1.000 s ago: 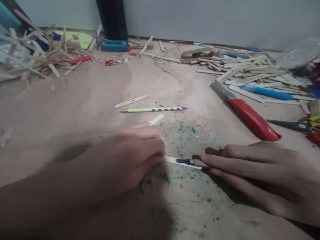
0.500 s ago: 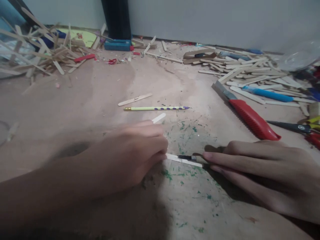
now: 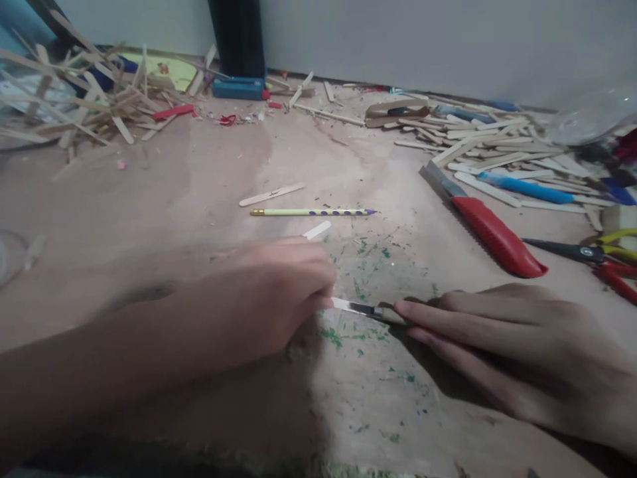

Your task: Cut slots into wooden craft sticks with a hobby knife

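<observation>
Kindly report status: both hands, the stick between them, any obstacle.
Left hand holding stick. Right hand gripping knife, blade at stick. Pencil beyond, not in the way.

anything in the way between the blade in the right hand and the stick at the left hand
Nothing visible. The dark blade of the craft knife in the right hand overlaps the wooden craft stick at the left hand in this view. The pencil lies beyond both hands, outside that line.
</observation>
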Tool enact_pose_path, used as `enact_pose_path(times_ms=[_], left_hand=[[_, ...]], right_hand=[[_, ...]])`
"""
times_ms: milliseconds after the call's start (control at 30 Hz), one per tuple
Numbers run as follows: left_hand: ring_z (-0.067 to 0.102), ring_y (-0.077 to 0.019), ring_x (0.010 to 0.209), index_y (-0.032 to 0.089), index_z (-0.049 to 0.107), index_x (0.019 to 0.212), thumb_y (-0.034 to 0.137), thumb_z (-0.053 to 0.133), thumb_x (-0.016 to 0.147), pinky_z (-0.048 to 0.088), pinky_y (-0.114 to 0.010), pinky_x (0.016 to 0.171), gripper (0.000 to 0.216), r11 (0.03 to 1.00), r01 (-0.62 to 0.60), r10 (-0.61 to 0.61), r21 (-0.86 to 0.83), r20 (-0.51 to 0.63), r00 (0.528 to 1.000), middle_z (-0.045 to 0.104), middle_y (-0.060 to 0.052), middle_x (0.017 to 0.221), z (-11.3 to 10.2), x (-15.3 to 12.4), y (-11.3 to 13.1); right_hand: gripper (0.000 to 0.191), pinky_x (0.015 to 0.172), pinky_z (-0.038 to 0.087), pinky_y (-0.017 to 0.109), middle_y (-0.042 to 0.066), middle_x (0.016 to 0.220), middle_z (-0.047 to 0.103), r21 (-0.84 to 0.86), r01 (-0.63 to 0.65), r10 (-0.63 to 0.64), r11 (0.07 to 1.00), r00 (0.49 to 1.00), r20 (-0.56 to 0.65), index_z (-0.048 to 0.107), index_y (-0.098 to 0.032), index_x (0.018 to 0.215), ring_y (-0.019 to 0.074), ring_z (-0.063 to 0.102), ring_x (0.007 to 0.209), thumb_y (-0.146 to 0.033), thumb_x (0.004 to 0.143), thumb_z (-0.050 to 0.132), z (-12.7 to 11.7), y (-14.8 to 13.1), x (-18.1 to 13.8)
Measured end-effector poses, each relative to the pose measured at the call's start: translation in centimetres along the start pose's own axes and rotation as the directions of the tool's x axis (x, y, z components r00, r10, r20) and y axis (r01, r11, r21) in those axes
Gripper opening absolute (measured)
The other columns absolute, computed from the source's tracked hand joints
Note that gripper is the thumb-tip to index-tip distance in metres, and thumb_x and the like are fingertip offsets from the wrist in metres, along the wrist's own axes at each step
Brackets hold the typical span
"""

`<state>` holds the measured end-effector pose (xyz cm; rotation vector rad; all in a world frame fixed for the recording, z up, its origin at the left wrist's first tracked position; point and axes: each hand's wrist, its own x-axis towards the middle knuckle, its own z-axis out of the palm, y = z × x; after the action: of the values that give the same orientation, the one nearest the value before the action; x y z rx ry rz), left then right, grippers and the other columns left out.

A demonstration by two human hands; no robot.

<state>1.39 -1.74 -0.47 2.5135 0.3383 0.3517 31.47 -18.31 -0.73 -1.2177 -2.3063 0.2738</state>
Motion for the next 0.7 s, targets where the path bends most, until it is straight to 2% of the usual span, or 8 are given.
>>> enact_pose_path(times_ms=[133, 267, 367, 500, 700], left_hand=[[0.071, -0.0179, 0.086, 0.021, 0.076, 0.093, 0.005, 0.063, 0.119, 0.051, -0.033, 0.081, 0.033, 1.0, -0.019, 0.019, -0.001, -0.013, 1.0, 0.08, 0.0, 0.094, 0.1, 0.0, -0.2], [0.071, -0.0187, 0.084, 0.023, 0.076, 0.095, 0.007, 0.067, 0.119, 0.051, -0.033, 0.079, 0.03, 1.0, -0.007, 0.007, 0.016, 0.001, 1.0, 0.08, 0.001, 0.092, 0.0, 0.0, -0.1], [0.07, -0.0184, 0.084, 0.022, 0.076, 0.094, 0.007, 0.067, 0.118, 0.051, -0.032, 0.079, 0.03, 1.0, 0.011, -0.011, 0.02, 0.012, 1.0, 0.078, 0.001, 0.09, -0.2, -0.1, 0.1], [0.07, -0.0192, 0.085, 0.023, 0.075, 0.094, 0.009, 0.067, 0.12, 0.049, -0.033, 0.079, 0.03, 0.999, 0.029, -0.03, 0.014, 0.014, 0.999, 0.079, 0.0, 0.092, -0.3, -0.1, 0.1], [0.071, -0.0201, 0.088, 0.024, 0.074, 0.093, 0.012, 0.065, 0.12, 0.049, -0.034, 0.082, 0.031, 0.999, 0.049, -0.048, -0.021, 0.026, 0.998, 0.079, 0.0, 0.092, -0.1, 0.0, -0.2]], right_hand=[[0.028, 0.048, 0.055, 0.033, -0.002, 0.081, 0.079, 0.06, -0.042, 0.042, 0.997, 0.999, 0.012, 0.086, -0.024, 0.149, 0.0166, 0.076, 0.058, -0.014, 0.132, 0.065, 0.2, 0.4, -0.2], [0.038, 0.049, 0.059, 0.036, -0.001, 0.084, 0.083, 0.088, -0.037, 0.041, 0.995, 0.998, -0.04, 0.084, -0.035, 0.159, 0.0207, 0.081, 0.062, -0.015, 0.132, 0.065, -0.2, 0.9, -0.6], [0.046, 0.051, 0.064, 0.038, 0.0, 0.091, 0.088, 0.098, -0.056, 0.057, 0.994, 0.998, -0.008, 0.081, -0.039, 0.167, 0.023, 0.086, 0.069, -0.014, 0.132, 0.065, -0.6, 1.0, -0.5], [0.052, 0.051, 0.061, 0.037, -0.001, 0.09, 0.086, 0.106, -0.049, 0.044, 0.993, 0.998, 0.05, 0.076, -0.041, 0.178, 0.0199, 0.081, 0.064, -0.016, 0.134, 0.064, -0.8, 1.0, -0.4], [0.046, 0.051, 0.055, 0.037, -0.001, 0.089, 0.081, 0.047, -0.025, 0.023, 0.999, 0.999, 0.048, 0.075, -0.04, 0.172, 0.0187, 0.076, 0.061, -0.018, 0.134, 0.06, -0.4, 1.3, -0.5]])
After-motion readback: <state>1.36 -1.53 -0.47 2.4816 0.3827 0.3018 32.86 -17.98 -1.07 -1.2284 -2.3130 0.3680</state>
